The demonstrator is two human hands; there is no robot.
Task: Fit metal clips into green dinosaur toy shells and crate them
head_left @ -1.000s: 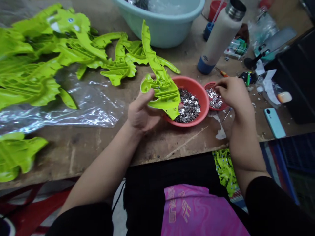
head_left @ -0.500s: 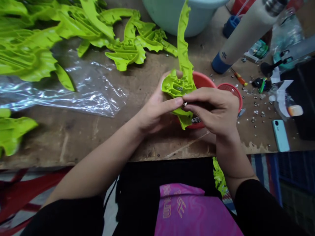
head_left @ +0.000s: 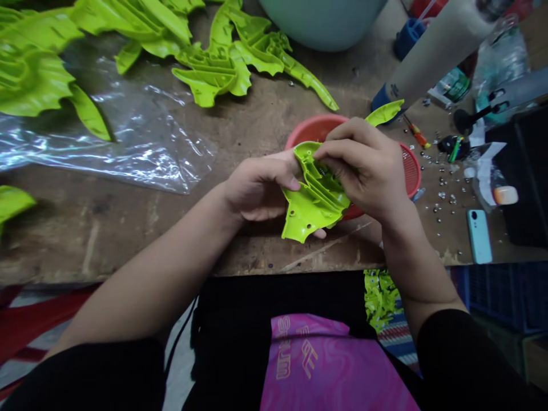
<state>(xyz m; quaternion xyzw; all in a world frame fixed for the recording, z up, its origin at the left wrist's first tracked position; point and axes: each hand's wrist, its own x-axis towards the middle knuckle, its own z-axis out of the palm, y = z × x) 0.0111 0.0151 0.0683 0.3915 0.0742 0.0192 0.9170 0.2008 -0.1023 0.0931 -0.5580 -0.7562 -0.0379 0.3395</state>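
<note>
My left hand [head_left: 259, 188] grips a lime green plastic shell part [head_left: 314, 197] from its left side, ribbed inside facing up, over the table's front edge. My right hand [head_left: 363, 165] lies on top of the part with its fingertips pinched against the ribs; what they pinch is too small to make out. The part's long thin tail [head_left: 385, 112] sticks out to the right past my right hand. Behind the hands stand a red bowl [head_left: 312, 128] and a smaller red basket [head_left: 411, 168], both mostly hidden.
Several more green shell parts [head_left: 214, 63] lie at the back left on a clear plastic sheet [head_left: 128, 148]. A pale blue basin [head_left: 321, 20], a white bottle [head_left: 428, 57], a phone [head_left: 478, 235] and scattered small metal pieces [head_left: 445, 197] sit at the back and right.
The green part has been tipped from upright to lying flat, tail now pointing right. My right hand left the small basket, came to the part and now presses on its ribs.
</note>
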